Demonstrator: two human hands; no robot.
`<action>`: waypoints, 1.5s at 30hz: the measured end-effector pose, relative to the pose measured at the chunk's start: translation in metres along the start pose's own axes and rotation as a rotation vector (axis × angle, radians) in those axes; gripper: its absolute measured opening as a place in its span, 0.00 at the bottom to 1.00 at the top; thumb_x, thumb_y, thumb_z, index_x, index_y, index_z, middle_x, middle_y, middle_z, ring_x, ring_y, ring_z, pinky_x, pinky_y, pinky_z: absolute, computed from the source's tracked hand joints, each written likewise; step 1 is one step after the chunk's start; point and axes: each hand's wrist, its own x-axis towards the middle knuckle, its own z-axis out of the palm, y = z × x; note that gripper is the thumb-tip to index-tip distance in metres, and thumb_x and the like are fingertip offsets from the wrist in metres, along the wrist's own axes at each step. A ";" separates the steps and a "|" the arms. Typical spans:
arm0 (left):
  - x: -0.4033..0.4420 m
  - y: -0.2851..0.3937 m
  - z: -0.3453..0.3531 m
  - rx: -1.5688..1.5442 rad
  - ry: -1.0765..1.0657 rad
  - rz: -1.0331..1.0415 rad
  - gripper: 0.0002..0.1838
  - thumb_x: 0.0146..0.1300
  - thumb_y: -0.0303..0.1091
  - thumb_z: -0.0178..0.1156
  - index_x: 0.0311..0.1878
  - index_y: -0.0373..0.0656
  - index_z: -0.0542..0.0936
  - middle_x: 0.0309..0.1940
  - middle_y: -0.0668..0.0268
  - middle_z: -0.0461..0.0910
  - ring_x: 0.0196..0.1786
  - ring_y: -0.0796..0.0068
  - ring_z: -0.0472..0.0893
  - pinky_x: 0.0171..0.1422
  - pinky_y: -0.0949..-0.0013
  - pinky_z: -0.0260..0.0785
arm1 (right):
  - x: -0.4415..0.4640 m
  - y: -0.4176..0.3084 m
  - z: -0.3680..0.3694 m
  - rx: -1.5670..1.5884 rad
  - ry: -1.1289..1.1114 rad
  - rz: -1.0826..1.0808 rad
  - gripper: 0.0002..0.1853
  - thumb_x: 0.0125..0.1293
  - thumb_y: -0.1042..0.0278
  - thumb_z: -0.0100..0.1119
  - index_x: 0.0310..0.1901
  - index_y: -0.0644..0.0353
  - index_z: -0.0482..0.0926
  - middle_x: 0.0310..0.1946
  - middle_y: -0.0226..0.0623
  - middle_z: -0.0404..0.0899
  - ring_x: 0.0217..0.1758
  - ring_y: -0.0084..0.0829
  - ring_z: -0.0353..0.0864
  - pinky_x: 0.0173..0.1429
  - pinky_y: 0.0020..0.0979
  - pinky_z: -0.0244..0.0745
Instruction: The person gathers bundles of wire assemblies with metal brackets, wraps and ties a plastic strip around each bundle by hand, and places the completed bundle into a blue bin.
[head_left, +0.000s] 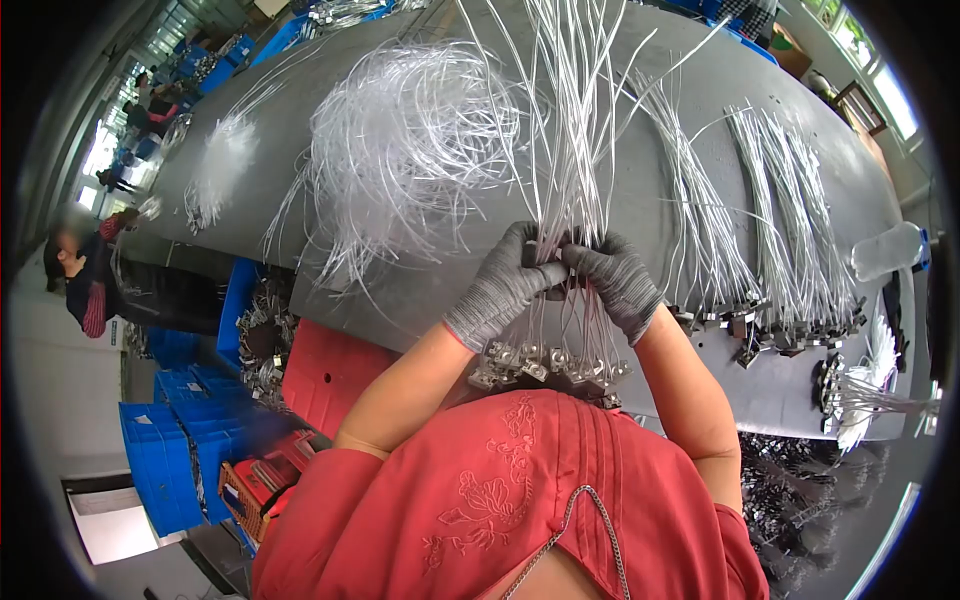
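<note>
A bundle of thin whitish wires (575,120) is held upright between both gloved hands over the grey table (440,300). My left hand (505,283), in a grey glove, wraps its fingers round the left side of the bundle. From the right, my right hand (618,285) closes on the same bundle, its fingers near those of the left. Small metal connectors (550,365) hang at the wires' lower ends, close to the red shirt. Left of the bundle lies a large tangled heap of clear wires (400,150).
More wire bundles with connectors (700,200) (800,220) lie at the right, near a clear bottle (887,252). A smaller wire pile (222,165) is at the left. Blue crates (160,465) and a red chair (335,375) stand below left. A co-worker (95,270) is at the far left.
</note>
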 end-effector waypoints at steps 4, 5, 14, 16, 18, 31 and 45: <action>-0.006 0.001 -0.004 -0.018 -0.006 -0.002 0.16 0.57 0.29 0.59 0.47 0.36 0.71 0.38 0.65 0.76 0.40 0.77 0.77 0.47 0.72 0.72 | 0.002 0.002 -0.003 0.014 -0.023 -0.010 0.15 0.57 0.71 0.60 0.45 0.66 0.73 0.34 0.35 0.78 0.33 0.23 0.76 0.39 0.24 0.73; -0.007 0.000 -0.006 -0.008 -0.007 0.009 0.15 0.57 0.30 0.59 0.46 0.36 0.72 0.38 0.65 0.77 0.40 0.78 0.76 0.47 0.72 0.71 | 0.002 0.002 -0.003 0.015 -0.014 -0.012 0.15 0.57 0.71 0.60 0.45 0.66 0.73 0.34 0.35 0.77 0.33 0.23 0.76 0.39 0.24 0.73; -0.009 0.001 -0.009 0.057 -0.002 -0.008 0.10 0.58 0.31 0.58 0.41 0.37 0.77 0.32 0.69 0.78 0.37 0.81 0.75 0.46 0.74 0.68 | 0.001 0.002 -0.005 -0.043 0.002 0.019 0.16 0.57 0.67 0.60 0.45 0.65 0.74 0.34 0.32 0.78 0.34 0.22 0.75 0.38 0.23 0.71; -0.006 -0.001 -0.009 0.100 0.001 -0.007 0.10 0.57 0.31 0.58 0.40 0.37 0.77 0.32 0.69 0.78 0.36 0.82 0.75 0.46 0.74 0.68 | -0.001 -0.003 -0.003 -0.016 -0.020 0.033 0.16 0.57 0.66 0.61 0.44 0.65 0.75 0.34 0.32 0.78 0.33 0.21 0.75 0.38 0.23 0.71; -0.005 -0.002 -0.008 0.126 0.014 0.004 0.09 0.57 0.30 0.58 0.40 0.38 0.77 0.31 0.69 0.78 0.36 0.82 0.75 0.45 0.75 0.68 | -0.001 -0.007 -0.002 -0.018 -0.045 0.049 0.16 0.56 0.65 0.62 0.44 0.64 0.76 0.34 0.32 0.78 0.33 0.21 0.75 0.37 0.22 0.71; -0.006 -0.007 -0.011 0.089 -0.002 0.072 0.14 0.56 0.29 0.59 0.45 0.38 0.71 0.32 0.68 0.75 0.35 0.80 0.74 0.42 0.74 0.68 | 0.009 0.006 -0.012 0.002 -0.095 0.044 0.12 0.57 0.66 0.60 0.39 0.64 0.78 0.28 0.30 0.77 0.29 0.21 0.73 0.35 0.24 0.70; -0.006 -0.005 -0.002 0.008 0.050 0.078 0.07 0.57 0.26 0.58 0.38 0.39 0.71 0.28 0.68 0.74 0.31 0.81 0.74 0.39 0.75 0.68 | 0.012 0.010 -0.018 -0.044 -0.036 0.092 0.15 0.56 0.60 0.61 0.40 0.63 0.77 0.29 0.29 0.76 0.28 0.21 0.71 0.34 0.23 0.68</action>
